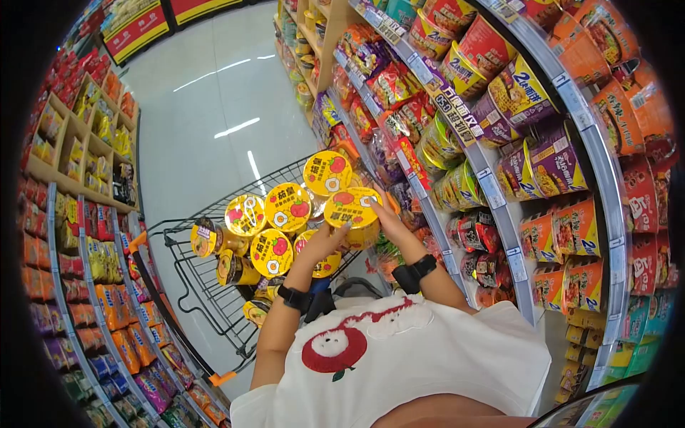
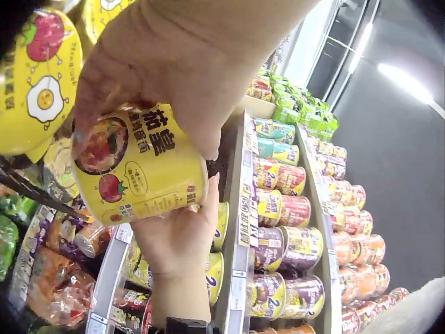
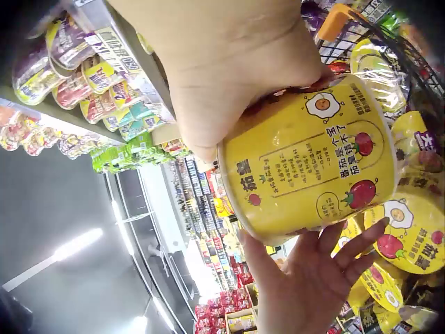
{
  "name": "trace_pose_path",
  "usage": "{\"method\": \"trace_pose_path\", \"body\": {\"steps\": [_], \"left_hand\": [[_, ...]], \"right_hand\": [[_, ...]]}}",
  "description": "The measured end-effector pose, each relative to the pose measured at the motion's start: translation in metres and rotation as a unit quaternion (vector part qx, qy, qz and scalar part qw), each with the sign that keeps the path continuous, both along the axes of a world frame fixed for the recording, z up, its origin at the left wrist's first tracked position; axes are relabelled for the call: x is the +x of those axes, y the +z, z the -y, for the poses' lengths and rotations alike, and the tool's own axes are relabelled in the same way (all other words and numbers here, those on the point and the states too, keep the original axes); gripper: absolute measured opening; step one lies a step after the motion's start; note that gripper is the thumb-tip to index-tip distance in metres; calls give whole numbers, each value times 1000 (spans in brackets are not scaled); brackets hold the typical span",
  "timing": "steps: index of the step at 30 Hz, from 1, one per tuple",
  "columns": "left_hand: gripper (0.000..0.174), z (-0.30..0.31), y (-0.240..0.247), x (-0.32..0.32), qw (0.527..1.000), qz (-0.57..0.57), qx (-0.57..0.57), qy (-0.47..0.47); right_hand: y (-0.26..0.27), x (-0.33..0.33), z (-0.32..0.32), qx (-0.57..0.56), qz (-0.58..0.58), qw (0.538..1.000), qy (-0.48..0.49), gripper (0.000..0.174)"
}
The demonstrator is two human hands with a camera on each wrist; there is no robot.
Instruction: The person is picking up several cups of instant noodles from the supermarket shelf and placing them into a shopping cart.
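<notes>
A yellow noodle cup (image 1: 351, 207) with tomato and egg pictures on its lid is held between both hands, above the right part of the wire cart (image 1: 187, 274). My left hand (image 1: 325, 242) grips its near left side; my right hand (image 1: 389, 222) grips its right side. In the left wrist view the left hand (image 2: 163, 66) curls over the cup (image 2: 139, 167), with the right hand (image 2: 177, 236) on the opposite side. In the right wrist view the right hand (image 3: 229, 69) clasps the printed cup (image 3: 306, 160), and the left hand's fingers (image 3: 348, 254) spread along its other side.
Several similar yellow cups (image 1: 287, 207) stand in the cart beside the held one. Shelves of cup noodles (image 1: 546, 167) line the right, with bagged noodles (image 1: 396, 85) nearer the cart. More packets (image 1: 118, 307) fill the left shelves. A pale floor aisle (image 1: 207, 107) runs ahead.
</notes>
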State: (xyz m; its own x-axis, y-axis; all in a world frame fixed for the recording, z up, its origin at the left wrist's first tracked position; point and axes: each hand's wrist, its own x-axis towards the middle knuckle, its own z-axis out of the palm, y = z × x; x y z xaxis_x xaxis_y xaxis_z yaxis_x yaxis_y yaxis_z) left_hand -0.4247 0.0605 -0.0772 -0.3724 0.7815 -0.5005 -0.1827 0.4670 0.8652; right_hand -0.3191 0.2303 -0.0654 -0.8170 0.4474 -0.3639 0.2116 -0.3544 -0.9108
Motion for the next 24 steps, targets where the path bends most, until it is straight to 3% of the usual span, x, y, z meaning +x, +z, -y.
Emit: {"method": "trace_pose_path", "body": {"steps": [2,6,9,13,17,18,21,24], "left_hand": [[57,-11,7,1,997,69,28,36],[57,-28,-35,4,991,34,119,46],[57,-26,-41,2,996,37,61,44],[50,-22,-50,3,995,79,48,48],[39,-22,-44,3,974,171,-66,136],[34,-22,-45,3,977,161,-47,135],[42,-23,-61,-1,977,162,-55,126],[46,-25,-59,4,989,82,-22,119]], "right_hand": [[-11,2,-11,-23,6,1000,5,57],[-45,6,-26,-41,-12,999,13,56],[-58,5,-26,-55,-41,997,25,55],[-77,2,-22,28,-30,999,27,55],[-87,5,-21,18,-13,1000,20,58],[-91,6,-22,19,-22,999,18,58],[-80,12,-19,-4,-47,998,30,60],[-92,17,-17,24,-28,999,24,59]]}}
